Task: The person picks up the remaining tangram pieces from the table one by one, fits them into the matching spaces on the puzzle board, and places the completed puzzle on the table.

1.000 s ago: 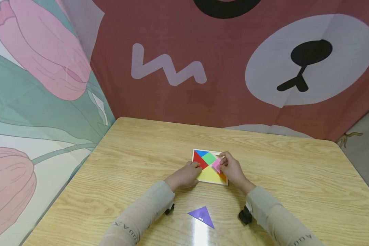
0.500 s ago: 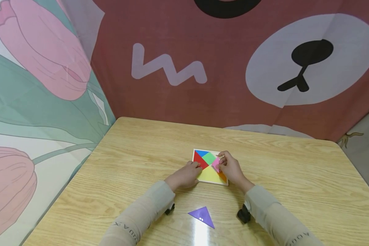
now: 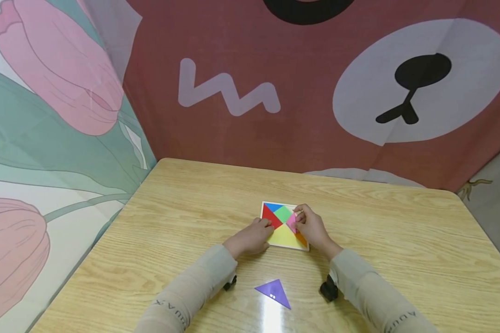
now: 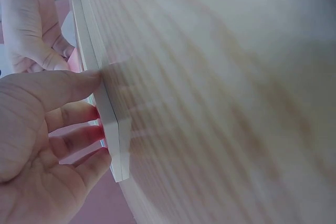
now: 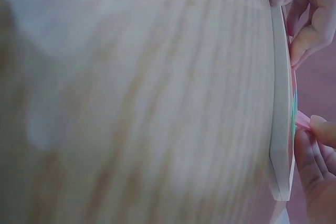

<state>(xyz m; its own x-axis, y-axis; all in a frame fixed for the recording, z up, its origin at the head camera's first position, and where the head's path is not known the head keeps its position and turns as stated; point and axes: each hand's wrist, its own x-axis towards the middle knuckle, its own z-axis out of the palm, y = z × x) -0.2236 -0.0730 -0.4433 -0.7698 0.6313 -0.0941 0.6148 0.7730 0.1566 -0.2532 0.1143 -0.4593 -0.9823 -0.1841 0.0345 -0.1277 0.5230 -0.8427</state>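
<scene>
A tangram board [image 3: 287, 248] with a pale wooden frame lies on the table. Laid in it are a blue [image 3: 272, 206], a red [image 3: 270, 214], a green [image 3: 282, 213], a yellow [image 3: 283, 237] and an orange piece [image 3: 301, 238]. My left hand [image 3: 252, 237] holds the board's left side, fingertips over the red piece and thumb at the frame's edge [image 4: 111, 124]. Between thumb and fingers my right hand [image 3: 314, 229] pinches a pink tangram piece [image 3: 291, 223], close over the board beside the green piece. In the right wrist view the pink piece [image 5: 302, 120] stands slightly tilted.
A purple triangle [image 3: 275, 292] lies on the wooden table [image 3: 191, 199] between the forearms, nearer the front. Black wrist devices [image 3: 329, 289] hang under the sleeves. Printed cloths [image 3: 241, 138] rise behind the table and along its left side.
My right hand has shifted slightly left with the pink piece, which now sits closer to the green and yellow pieces. The left hand and the purple triangle stay put.
</scene>
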